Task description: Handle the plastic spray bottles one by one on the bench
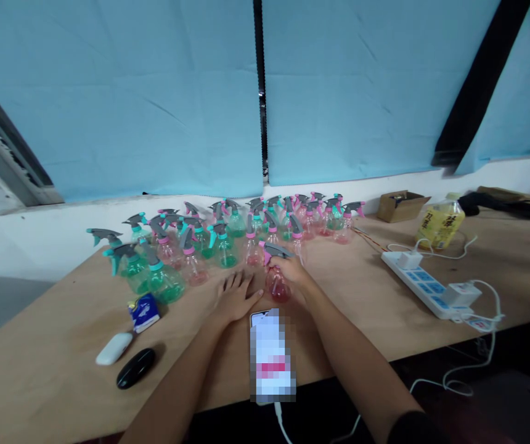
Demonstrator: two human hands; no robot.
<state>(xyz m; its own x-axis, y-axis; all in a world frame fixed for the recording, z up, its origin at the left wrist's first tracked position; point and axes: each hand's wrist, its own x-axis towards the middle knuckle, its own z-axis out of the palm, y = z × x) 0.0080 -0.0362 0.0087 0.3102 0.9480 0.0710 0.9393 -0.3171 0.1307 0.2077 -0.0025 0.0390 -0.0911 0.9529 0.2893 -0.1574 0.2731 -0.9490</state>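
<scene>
My right hand (288, 269) is closed around the neck of a spray bottle (278, 288) with a clear pink body and a grey and pink trigger head. The bottle is upright near the middle of the table. Just left of it, my left hand (236, 299) lies flat on the tabletop, fingers spread, holding nothing. Behind both hands stand several more spray bottles, some pink (194, 268) and some green (164, 283), with grey trigger heads. A phone (273, 357) lies between my forearms, its screen blurred and a white cable plugged into its lower end.
On the left of the table (43, 370) lie a blue packet (143, 312), a white case (114, 349) and a black case (136, 369). A power strip (419, 283) with white plugs and cables, a yellow-labelled jug (440, 225) and a cardboard box (401, 206) occupy the right.
</scene>
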